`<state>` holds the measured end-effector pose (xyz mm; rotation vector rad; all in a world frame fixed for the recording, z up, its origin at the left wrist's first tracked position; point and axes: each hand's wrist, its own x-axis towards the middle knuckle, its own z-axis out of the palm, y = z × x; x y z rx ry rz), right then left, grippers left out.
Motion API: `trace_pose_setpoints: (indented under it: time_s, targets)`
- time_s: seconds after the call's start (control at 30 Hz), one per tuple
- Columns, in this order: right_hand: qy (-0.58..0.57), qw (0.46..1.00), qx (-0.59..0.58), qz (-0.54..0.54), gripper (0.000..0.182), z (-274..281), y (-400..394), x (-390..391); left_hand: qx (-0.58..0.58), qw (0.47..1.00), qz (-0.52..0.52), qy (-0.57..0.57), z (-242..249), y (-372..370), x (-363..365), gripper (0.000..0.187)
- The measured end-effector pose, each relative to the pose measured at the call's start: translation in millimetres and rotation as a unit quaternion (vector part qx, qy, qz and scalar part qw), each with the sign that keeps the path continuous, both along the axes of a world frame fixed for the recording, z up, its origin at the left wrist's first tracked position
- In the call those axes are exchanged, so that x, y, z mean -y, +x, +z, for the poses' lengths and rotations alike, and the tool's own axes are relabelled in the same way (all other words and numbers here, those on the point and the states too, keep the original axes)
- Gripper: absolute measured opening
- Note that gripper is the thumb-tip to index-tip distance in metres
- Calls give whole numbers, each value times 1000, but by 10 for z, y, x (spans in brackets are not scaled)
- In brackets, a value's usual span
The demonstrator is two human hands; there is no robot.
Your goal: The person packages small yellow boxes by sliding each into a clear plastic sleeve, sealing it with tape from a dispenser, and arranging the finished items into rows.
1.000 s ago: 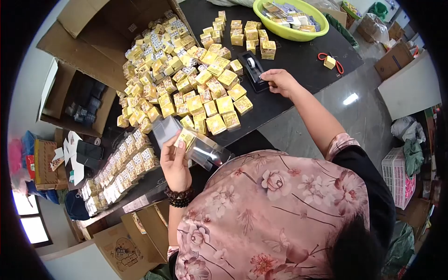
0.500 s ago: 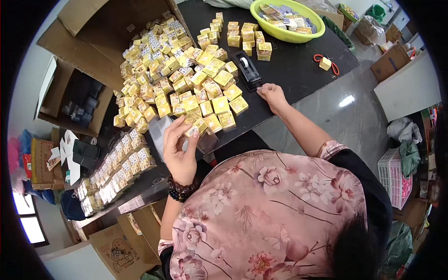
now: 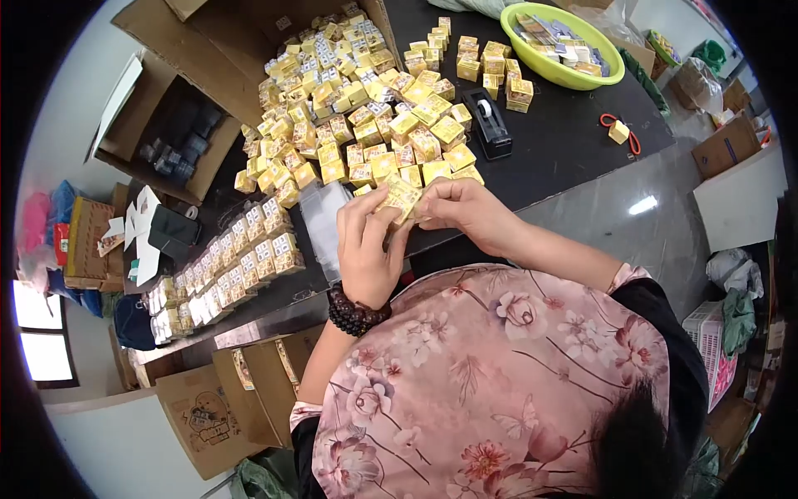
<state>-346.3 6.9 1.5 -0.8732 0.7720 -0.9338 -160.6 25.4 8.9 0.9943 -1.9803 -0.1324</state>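
Note:
In the head view my left hand [image 3: 370,245] grips a small yellow printed box [image 3: 401,198] between thumb and fingers, above the table's near edge. My right hand [image 3: 465,214] is closed in a pinch against the box's right side. Whatever its fingertips hold, if anything, is too small to make out. Beyond my right hand lies a black tape dispenser [image 3: 492,133] with a white-cored roll. A heap of similar yellow boxes [image 3: 428,125] covers the table just past my hands. Left of my left hand sits a clear plastic container [image 3: 324,218].
A large cardboard carton [image 3: 241,58] lies on its side, boxes spilling out. Rows of stacked boxes [image 3: 241,270] line the left edge. At the back right are a yellow-green basin [image 3: 611,76] holding cards and red-handled scissors [image 3: 633,143]. An open carton [image 3: 116,150] stands left.
My right hand has left the tape dispenser's end and come left to the box. My left hand has brought the yellow box up and right. The view has shifted a little.

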Motion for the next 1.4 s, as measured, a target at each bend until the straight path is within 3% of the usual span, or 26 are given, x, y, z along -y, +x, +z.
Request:
trace_pose_setpoints:
  time_s: [0.17, 0.23, 0.3, 0.33, 0.37, 0.43, 0.47, 0.53, 0.57, 0.6, 0.67, 0.7, 0.77, 0.8, 0.9, 0.93, 1.0, 1.03, 1.1, 1.13, 1.17, 1.2, 1.23, 1.3, 1.4]
  targets:
    - [0, 999, -38, 14, 19, -82, 62, 22, 66, 998, -1, -12, 71, 56, -73, 41]
    - [-163, 979, -122, -29, 27, -197, 97, 59, 51, 997, 13, 61, 64, 65, -97, 45]
    - [-192, 963, -181, -43, 31, -256, 118, 59, 12, 996, 6, 93, 8, 71, -105, 41]
    - [-219, 945, -239, -52, 34, -263, 116, 61, -26, 992, 4, 127, -38, 74, -108, 38]
    - [-316, 887, -333, -46, 39, -176, 74, 62, -27, 992, 3, 126, -111, 81, -112, 38]
    - [-348, 862, -368, -11, 39, -314, 51, 153, -204, 931, -13, 303, -280, 102, -117, 34]
    - [-377, 835, -400, 26, 39, -374, 31, 210, -205, 931, -13, 303, -321, 115, -125, 34]
    - [-453, 828, -329, 15, 31, -407, -72, 362, -253, 921, -12, 295, -401, 179, -132, 31]
    - [-451, 821, -351, 11, 28, -366, -142, 466, -270, 913, -18, 304, -527, 253, -116, 29]
    - [-464, 796, -385, -52, 25, -397, -233, 623, -270, 914, -17, 303, -602, 332, -149, 29]
    - [-451, 745, -463, -164, 25, -562, -421, 1017, -424, 799, -52, 422, -629, 454, -251, 26]
    - [-425, 720, -506, -213, 28, -644, -509, 1213, -407, 790, -71, 452, -689, 567, -292, 29]
    - [-407, 701, -569, -138, 38, -637, -639, 1439, -380, 776, -94, 494, -657, 717, -390, 35]
    - [-361, 742, -562, -59, 46, -609, -667, 1464, -368, 764, -119, 517, -581, 779, -440, 53]
    - [-341, 740, -579, -33, 47, -576, -589, 1471, -227, 738, -171, 611, -494, 1076, -559, 76]
    - [-362, 750, -550, -64, 43, -546, -554, 1502, -231, 739, -168, 610, -493, 1138, -581, 76]
    - [-463, 695, -539, -108, 35, -452, -446, 1616, -220, 717, -213, 626, -472, 1240, -609, 68]
    - [-493, 700, -502, -123, 25, -404, -323, 1685, -228, 692, -241, 641, -443, 1311, -586, 62]
    - [-502, 699, -508, -41, 21, -333, -73, 1920, -282, 685, -248, 624, -509, 1317, -570, 60]
    - [-542, 661, -519, -7, 19, -437, 51, 2153, -334, 674, -258, 606, -530, 1296, -559, 58]
    - [-522, 631, -573, 33, 17, -448, 184, 2311, -389, 644, -246, 611, -453, 1206, -544, 60]
    - [-501, 596, -623, 72, 16, -437, 311, 2460, -383, 650, -237, 612, -515, 1226, -540, 63]
    - [-471, 608, -634, 86, 17, -475, 423, 2619, -378, 656, -227, 613, -577, 1259, -545, 66]
    - [-515, 473, -687, 197, 22, -496, 521, 2893, -421, 640, -226, 602, -531, 1199, -519, 65]
    - [-546, 423, -692, 211, 35, -761, 584, 3232, -438, 655, -222, 574, -463, 1140, -484, 73]
